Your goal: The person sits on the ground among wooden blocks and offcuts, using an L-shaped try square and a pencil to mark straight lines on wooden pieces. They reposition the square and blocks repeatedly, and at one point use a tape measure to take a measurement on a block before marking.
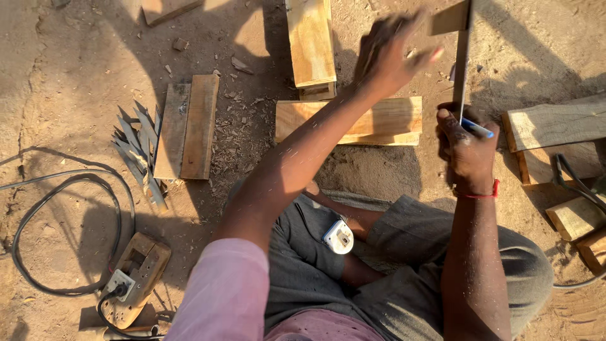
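On the far left a black cable [63,189] makes a loop on the sandy ground [63,76], and it ends near a wooden block with a white socket [134,275]. Beside it lie grey pointed wood splinters [140,155] and two flat brown boards [187,126], side by side.

In the middle my left hand [386,53] is lifted above the pale wooden plank [348,120]. Its fingers are spread apart and hold nothing; the hand is blurred. It does not touch the thin grey wooden strip [463,60], which stands just to its right.

This strip is the thing I watch. Its long axis runs nearly straight away from me, from my right hand [466,151] up to the top edge of the view. The right hand is the nearer one: it sits at the lower end of the strip, fingers closed on a blue and white pen [478,128]. I cannot tell if they pinch the strip too.

At the right lie more pale wooden blocks [555,123].
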